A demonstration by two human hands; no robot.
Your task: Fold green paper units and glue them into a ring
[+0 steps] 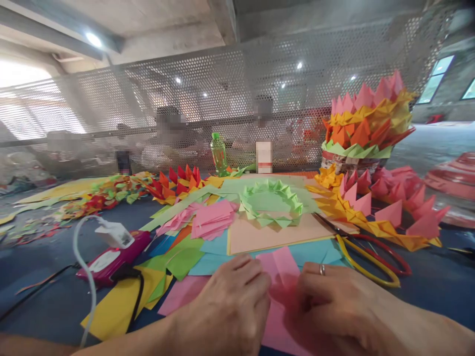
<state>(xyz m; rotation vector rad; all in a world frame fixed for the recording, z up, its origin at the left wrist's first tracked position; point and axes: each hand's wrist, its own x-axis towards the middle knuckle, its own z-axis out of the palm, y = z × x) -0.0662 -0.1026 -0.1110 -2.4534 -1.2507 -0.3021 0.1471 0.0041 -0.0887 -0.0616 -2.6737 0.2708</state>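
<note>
My left hand (237, 296) and my right hand (334, 301) are low in the middle of the head view, fingers curled in and a ring on the right. Between them is a piece of pink paper (280, 267) with a crease down it, gripped at its two sides. My fingertips are partly hidden behind the knuckles. More pink paper lies under and around the hands. Just ahead is a ring of folded light-green paper points (270, 202) on peach sheets (267, 235). Scissors (371, 257) with yellow and red handles lie beyond my right hand.
A magenta power strip (115, 254) with a white charger and cables is at left. Pink slips (213, 217) lie stacked. Orange and pink folded strips (389, 207) spread at right before a tiered paper piece (367, 123). A green bottle (218, 155) stands behind, near a perforated screen (222, 99).
</note>
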